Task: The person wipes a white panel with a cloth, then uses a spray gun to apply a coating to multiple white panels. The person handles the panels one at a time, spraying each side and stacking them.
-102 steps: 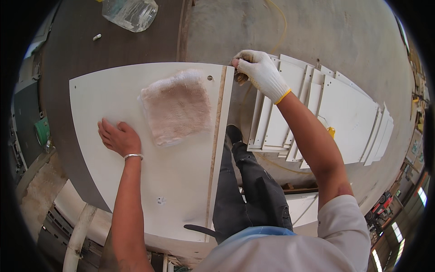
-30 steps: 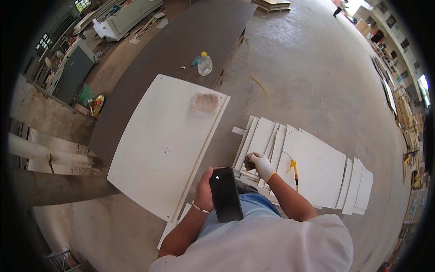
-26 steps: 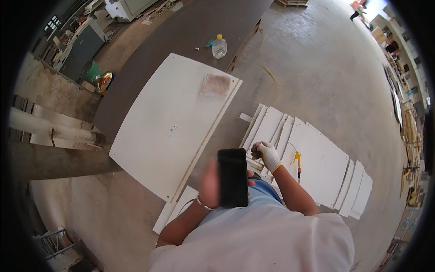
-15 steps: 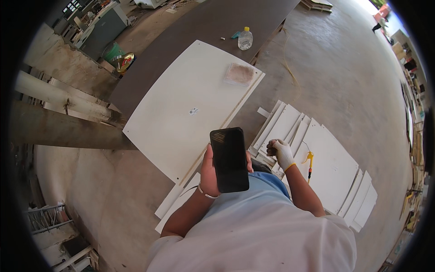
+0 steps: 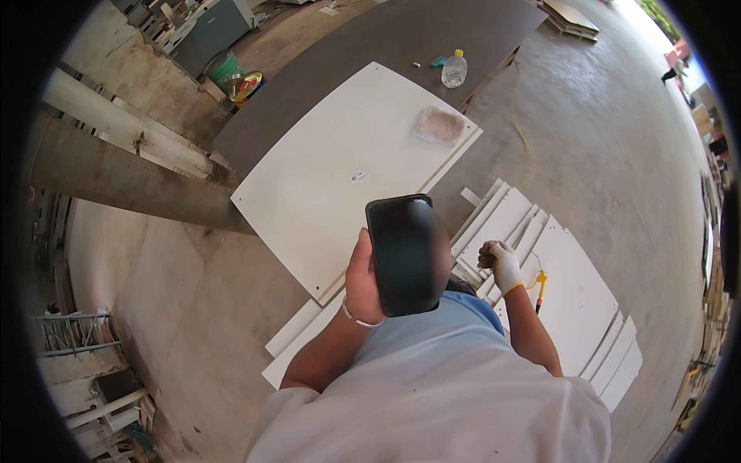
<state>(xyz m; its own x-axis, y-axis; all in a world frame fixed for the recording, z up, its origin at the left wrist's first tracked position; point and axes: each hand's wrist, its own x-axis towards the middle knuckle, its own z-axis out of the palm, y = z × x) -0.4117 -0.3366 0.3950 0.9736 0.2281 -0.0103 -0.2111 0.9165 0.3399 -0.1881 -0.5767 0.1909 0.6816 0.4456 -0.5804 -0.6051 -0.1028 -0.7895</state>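
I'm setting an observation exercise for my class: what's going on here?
The person's bare left hand holds a black smartphone. The gloved right hand is curled before a stack of white panels; whether it holds anything is unclear. A yellow blow gun lies on the stack. A pinkish-brown cloth lies on the large white panel, which rests partly on a dark tabletop.

No readable text; on the large white panel (image 5: 324,147), a small label (image 5: 358,177), its marks illegible
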